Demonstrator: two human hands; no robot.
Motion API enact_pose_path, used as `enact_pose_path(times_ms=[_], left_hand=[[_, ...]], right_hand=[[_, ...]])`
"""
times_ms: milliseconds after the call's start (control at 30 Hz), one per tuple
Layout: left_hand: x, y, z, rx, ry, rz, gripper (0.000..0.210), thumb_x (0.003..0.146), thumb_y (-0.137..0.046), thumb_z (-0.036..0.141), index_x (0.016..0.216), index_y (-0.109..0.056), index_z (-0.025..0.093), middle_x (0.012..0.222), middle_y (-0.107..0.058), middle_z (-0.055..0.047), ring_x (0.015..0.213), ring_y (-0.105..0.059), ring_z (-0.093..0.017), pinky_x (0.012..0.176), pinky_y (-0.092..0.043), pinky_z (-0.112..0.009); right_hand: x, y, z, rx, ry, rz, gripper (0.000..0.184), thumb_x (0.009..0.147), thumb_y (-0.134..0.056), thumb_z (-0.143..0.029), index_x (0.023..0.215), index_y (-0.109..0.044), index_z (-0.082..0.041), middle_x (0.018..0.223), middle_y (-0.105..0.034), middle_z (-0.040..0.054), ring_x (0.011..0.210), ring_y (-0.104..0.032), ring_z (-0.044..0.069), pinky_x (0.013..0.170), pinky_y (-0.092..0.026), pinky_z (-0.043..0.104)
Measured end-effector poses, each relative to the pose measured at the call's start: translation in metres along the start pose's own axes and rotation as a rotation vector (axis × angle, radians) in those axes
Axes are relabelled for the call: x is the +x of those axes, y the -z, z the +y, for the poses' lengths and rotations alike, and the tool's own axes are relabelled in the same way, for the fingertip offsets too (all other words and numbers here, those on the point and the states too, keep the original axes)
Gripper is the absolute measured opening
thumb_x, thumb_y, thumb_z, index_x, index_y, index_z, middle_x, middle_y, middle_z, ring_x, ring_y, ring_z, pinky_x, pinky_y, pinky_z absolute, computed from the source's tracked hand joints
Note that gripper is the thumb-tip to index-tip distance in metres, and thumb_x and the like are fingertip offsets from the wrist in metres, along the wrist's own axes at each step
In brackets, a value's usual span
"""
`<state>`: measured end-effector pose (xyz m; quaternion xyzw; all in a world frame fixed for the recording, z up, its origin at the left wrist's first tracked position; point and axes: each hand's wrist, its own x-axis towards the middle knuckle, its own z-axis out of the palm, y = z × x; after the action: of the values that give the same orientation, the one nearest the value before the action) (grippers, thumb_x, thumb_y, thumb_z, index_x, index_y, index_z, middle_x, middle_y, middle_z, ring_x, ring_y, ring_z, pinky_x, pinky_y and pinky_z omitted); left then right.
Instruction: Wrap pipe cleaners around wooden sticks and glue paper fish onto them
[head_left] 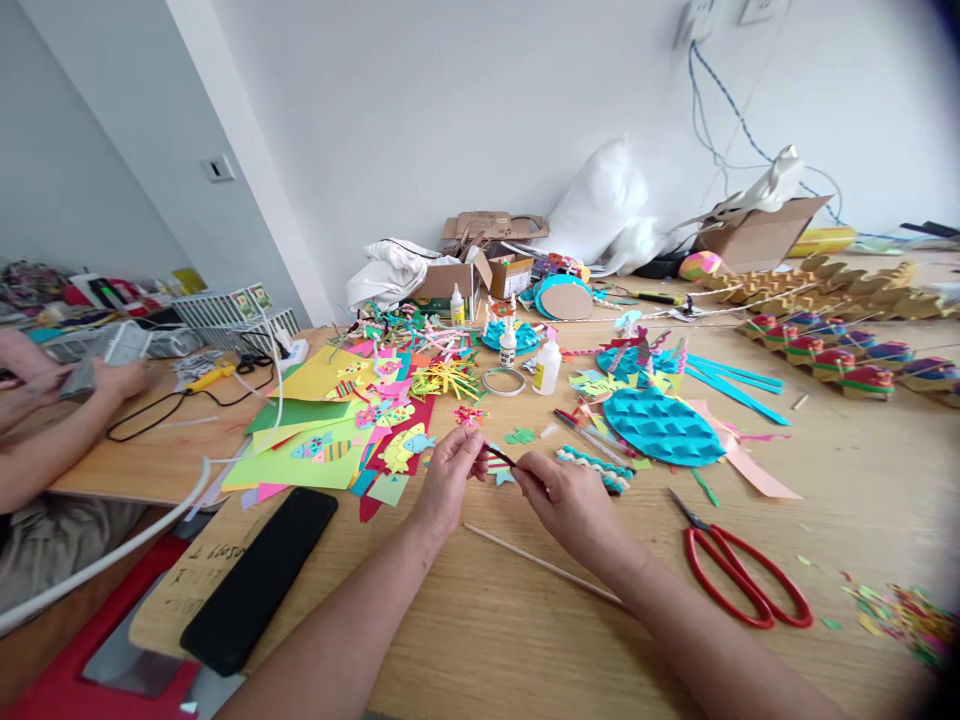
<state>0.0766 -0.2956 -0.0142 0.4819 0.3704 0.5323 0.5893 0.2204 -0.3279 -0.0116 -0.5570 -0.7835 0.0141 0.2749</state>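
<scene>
Between my two hands stretches a thin dark strip (500, 456), perhaps paper or pipe cleaner; its exact kind is too small to make out. My left hand (455, 472) pinches one end, while my right hand (566, 490) grips the other. Just beyond my left fingertips lies a small pink-and-red fringed piece (470, 415). A braided blue, white and dark strip (595, 468) rests beyond my right hand. Under my right forearm, a thin pale stick (544, 563) lies on the table. Red-handled scissors (739, 570) lie with blades slightly apart to the right.
Coloured paper sheets and paper fish (300, 470) cover the left. Glue bottles (547, 366) stand near a tape ring (503, 382). A blue oval (664, 427) lies right; painted egg cartons (832, 350) sit farther back. A black phone (260, 578) is front left. Another person's hands (120, 380) work far left.
</scene>
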Motion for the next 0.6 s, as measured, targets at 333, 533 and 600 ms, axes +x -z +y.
enact_pose_path(times_ms=[333,533,600], left_hand=[[0.0042,0.0026,-0.0053,0.143,-0.032,0.001,0.02,0.07,-0.058,0.032,0.062,-0.05,0.015,0.051,-0.044,0.004,0.049,-0.04,-0.007,0.047,-0.03,-0.019],[0.0024,0.0004,-0.004,-0.145,0.061,-0.034,0.023,0.068,-0.062,0.031,0.062,-0.047,0.015,0.052,-0.046,0.005,0.049,-0.042,-0.005,0.049,-0.032,-0.017],[0.0014,0.0001,-0.0029,-0.156,0.035,-0.052,0.022,0.069,-0.061,0.031,0.063,-0.049,0.015,0.054,-0.048,0.005,0.051,-0.044,-0.005,0.051,-0.033,-0.017]], right_hand=[[0.0006,0.0048,0.0034,-0.189,0.189,-0.006,0.027,0.087,-0.035,-0.02,0.072,-0.057,-0.018,0.062,-0.061,0.0047,0.057,-0.051,0.013,0.054,-0.023,0.025],[0.0025,0.0043,0.0054,-0.083,0.117,-0.024,0.027,0.086,-0.035,-0.022,0.069,-0.056,-0.018,0.062,-0.059,0.0044,0.057,-0.05,0.013,0.053,-0.026,0.024],[0.0033,0.0034,0.0063,0.052,0.008,-0.029,0.026,0.085,-0.037,-0.027,0.068,-0.055,-0.019,0.06,-0.058,0.0029,0.055,-0.05,0.013,0.051,-0.027,0.024]])
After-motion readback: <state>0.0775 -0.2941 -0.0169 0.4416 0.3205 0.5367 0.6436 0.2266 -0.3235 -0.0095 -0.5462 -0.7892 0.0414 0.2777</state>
